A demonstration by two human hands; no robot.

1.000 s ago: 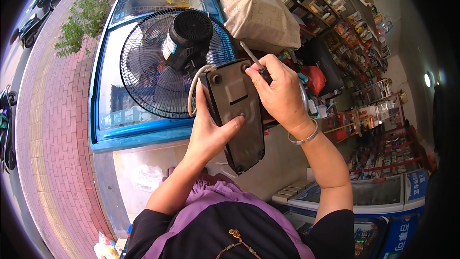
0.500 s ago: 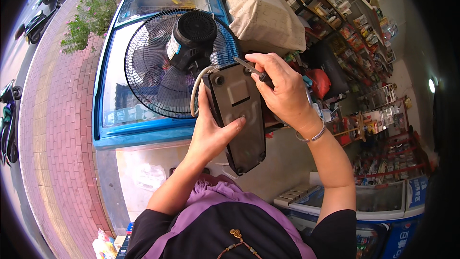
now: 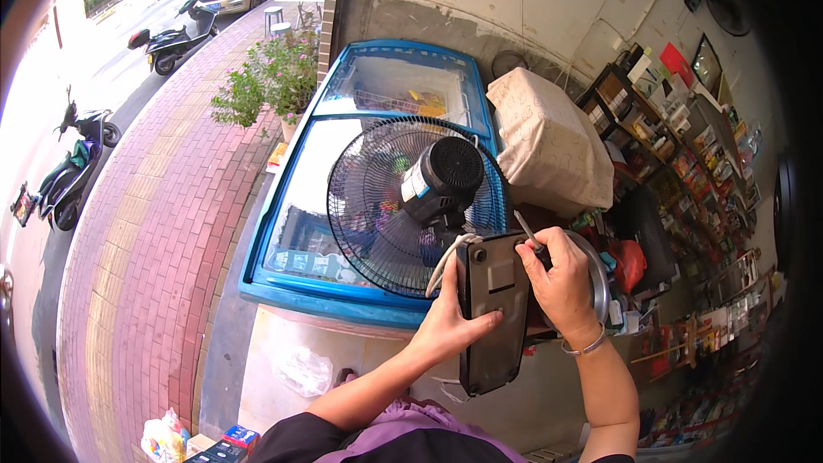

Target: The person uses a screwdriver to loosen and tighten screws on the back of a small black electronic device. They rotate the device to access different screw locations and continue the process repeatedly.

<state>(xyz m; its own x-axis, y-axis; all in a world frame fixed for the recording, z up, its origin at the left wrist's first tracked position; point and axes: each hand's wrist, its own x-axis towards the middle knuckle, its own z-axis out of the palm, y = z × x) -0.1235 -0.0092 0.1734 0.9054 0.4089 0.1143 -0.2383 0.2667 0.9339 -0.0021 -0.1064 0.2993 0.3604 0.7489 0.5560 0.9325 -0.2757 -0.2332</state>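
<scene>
A black electric fan (image 3: pixel 453 173) lies on its front grille on a blue chest freezer (image 3: pixel 343 304). Its box-shaped base (image 3: pixel 495 330) is tipped so the underside with corner feet faces me. My left hand (image 3: pixel 446 326) grips the base from its left side, thumb across the underside. A pale power cord (image 3: pixel 441 267) loops beside those fingers. In my closed right hand (image 3: pixel 561 287) is a screwdriver (image 3: pixel 524 225), its shaft pointing up and left above the base's far right corner. The tip appears clear of the base.
A cloth-covered box (image 3: pixel 549 141) stands behind the freezer's right end, near packed shelves (image 3: pixel 677 163). A round metal rim (image 3: pixel 600 283) shows beside my right wrist. A clear plastic bag (image 3: pixel 304 370) lies at lower left. Brick paving (image 3: pixel 154 249), a potted plant (image 3: pixel 274 77) and scooters (image 3: pixel 176 41) are outside.
My view has shifted, so the whole scene sits lower and further right, with more street and wall visible. Both hands keep their holds; the screwdriver stays near the same corner.
</scene>
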